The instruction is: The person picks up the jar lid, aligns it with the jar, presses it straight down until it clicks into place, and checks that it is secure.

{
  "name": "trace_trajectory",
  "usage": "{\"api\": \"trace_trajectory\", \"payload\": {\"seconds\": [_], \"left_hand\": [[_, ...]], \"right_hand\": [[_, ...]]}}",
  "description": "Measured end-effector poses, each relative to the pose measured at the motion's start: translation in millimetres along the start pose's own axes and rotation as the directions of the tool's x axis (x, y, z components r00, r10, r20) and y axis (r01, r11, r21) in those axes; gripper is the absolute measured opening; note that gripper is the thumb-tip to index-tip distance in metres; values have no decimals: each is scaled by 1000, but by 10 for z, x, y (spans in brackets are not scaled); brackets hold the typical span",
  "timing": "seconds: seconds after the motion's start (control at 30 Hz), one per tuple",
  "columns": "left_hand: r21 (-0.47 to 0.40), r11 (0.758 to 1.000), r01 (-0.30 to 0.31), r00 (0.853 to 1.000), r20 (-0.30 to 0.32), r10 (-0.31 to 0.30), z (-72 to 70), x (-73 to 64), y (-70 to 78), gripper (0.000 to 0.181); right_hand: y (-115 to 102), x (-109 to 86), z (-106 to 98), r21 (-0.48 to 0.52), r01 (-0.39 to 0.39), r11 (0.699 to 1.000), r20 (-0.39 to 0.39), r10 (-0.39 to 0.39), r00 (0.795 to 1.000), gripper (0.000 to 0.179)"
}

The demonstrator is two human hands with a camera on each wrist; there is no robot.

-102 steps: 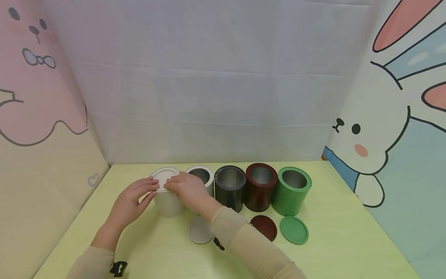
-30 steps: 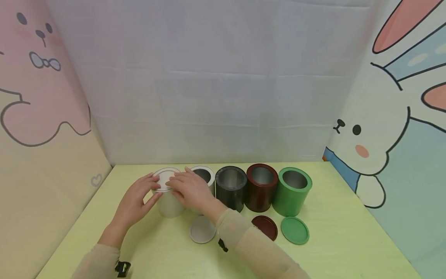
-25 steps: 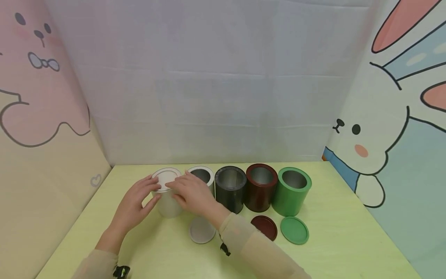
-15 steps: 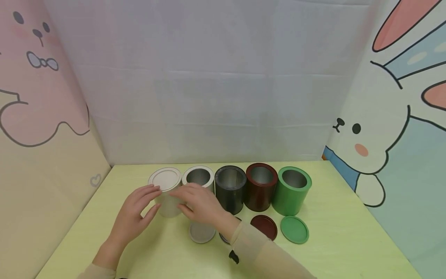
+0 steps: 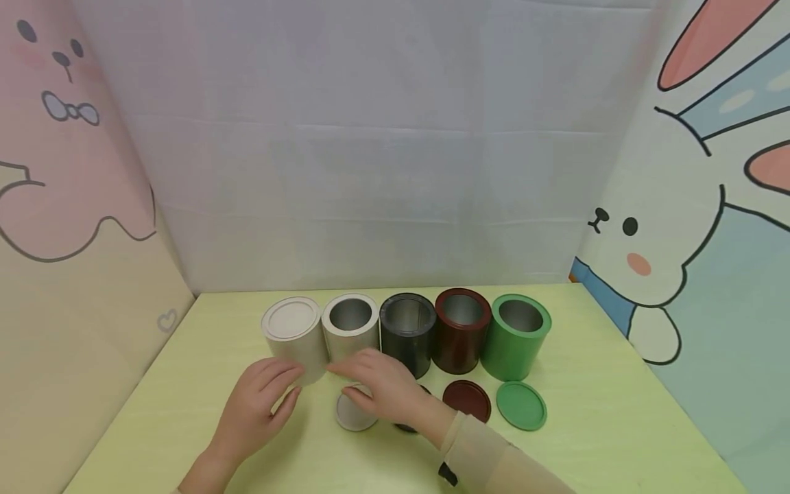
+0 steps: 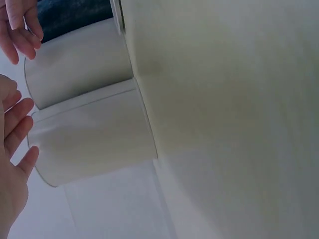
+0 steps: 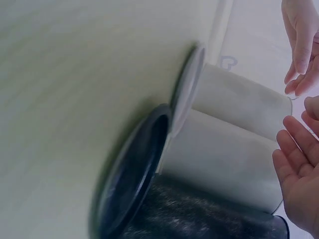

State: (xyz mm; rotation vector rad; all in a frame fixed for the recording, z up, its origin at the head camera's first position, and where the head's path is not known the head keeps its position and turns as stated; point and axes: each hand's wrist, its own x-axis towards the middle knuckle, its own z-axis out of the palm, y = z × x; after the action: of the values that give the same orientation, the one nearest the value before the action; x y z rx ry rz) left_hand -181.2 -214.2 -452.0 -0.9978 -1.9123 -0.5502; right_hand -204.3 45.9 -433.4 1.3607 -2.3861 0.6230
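Note:
At the left end of a row of tins stands a white tin [image 5: 299, 353] with a white lid [image 5: 291, 319] seated on its top. My left hand [image 5: 256, 408] hovers in front of it, fingers relaxed and holding nothing. To the right, my right hand [image 5: 395, 391] is also empty-handed, its fingers loosely extended over a light grey-white lid [image 5: 354, 416]. Behind that hand is a second white tin [image 5: 348, 346], uncovered. A dark lid [image 5: 407, 429] lies mostly hidden under my right hand and forearm; the right wrist view shows that black lid [image 7: 134, 174] at larger size.
Further along the row stand a black tin [image 5: 407, 353], a dark red tin [image 5: 457, 351] and a green tin [image 5: 511, 353], all lidless. In front of them a dark red lid [image 5: 467, 401] and a green lid [image 5: 521, 406] lie flat on the yellow table [image 5: 605, 412].
Earlier both hands touched the lid on the leftmost white tin. They have let go and drawn back toward the front, the right hand also rightward. That tin stays lidded.

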Motion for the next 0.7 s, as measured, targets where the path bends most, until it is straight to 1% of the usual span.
{"api": "trace_trajectory", "payload": {"seconds": [0.13, 0.3, 0.43, 0.5, 0.6, 0.63, 0.7], "left_hand": [[-43, 999, 28, 997, 73, -25, 80, -21, 60, 36], [-91, 994, 65, 989, 139, -52, 147, -61, 71, 39], [-104, 989, 107, 975, 206, -84, 191, -94, 83, 43], [-100, 987, 128, 965, 244, -100, 212, -105, 97, 42], [-84, 983, 165, 942, 308, -132, 230, -107, 134, 43], [-75, 980, 185, 930, 335, -150, 231, -107, 149, 47], [-60, 970, 236, 900, 390, -195, 227, -104, 182, 55]], "right_hand": [[54, -115, 17, 32, -14, 999, 13, 14, 1000, 40], [116, -212, 44, 54, -52, 997, 60, 48, 997, 42], [166, -280, 84, 58, -88, 994, 102, 82, 991, 45], [188, -307, 99, 59, -103, 993, 114, 96, 989, 47], [213, -337, 104, 71, -129, 989, 135, 119, 984, 51], [221, -346, 104, 70, -138, 988, 144, 127, 981, 53], [235, -365, 101, 68, -153, 986, 170, 140, 975, 56]]}}
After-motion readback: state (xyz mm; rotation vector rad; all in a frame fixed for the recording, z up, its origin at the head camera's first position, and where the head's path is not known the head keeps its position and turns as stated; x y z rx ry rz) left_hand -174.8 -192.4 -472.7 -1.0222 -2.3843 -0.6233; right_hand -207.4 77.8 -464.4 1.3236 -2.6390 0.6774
